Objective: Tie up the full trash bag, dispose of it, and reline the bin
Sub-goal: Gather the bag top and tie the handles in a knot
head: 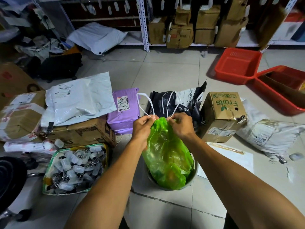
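Hands: left hand [143, 125] and right hand [180, 123] each pinch a white drawstring [148, 103].
Bag [166, 152]: thin, soft, tearable; looks light.
Hold: drawstrings, above the gathered neck.

Trash bag [166, 152] in bin [194, 172] before me on floor [165, 68]. Parcels behind it, fruit box [222, 116] right, tray of clips [74, 167] left, baskets [237, 65] far right.

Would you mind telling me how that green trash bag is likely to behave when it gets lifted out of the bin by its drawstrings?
The green trash bag looks thin and crinkled, so it will probably sag and swing. Both hands, left hand and right hand, pinch the white drawstrings, which likely cinch the mouth under load. It bulges above the bin, so it may drag on the rim.
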